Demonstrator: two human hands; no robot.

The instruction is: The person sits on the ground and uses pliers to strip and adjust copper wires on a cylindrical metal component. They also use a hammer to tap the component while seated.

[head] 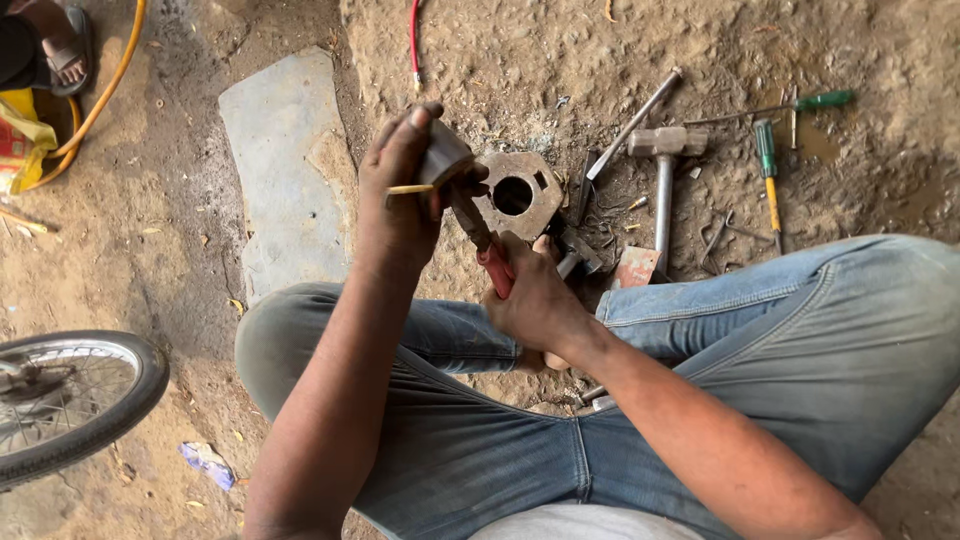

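Left hand (pixel 400 190) clenched around a small grey metal part (pixel 443 155), right hand (pixel 535 295) gripping red-handled pliers (pixel 480 240) above a holed metal plate (pixel 517 195).

I see my legs in faded blue-grey denim jeans (pixel 800 330), dusty and creased, with stitched seams and a pocket edge. A strip of pale grey shirt (pixel 580 522) shows below. Both forearms are bare, sleeveless.
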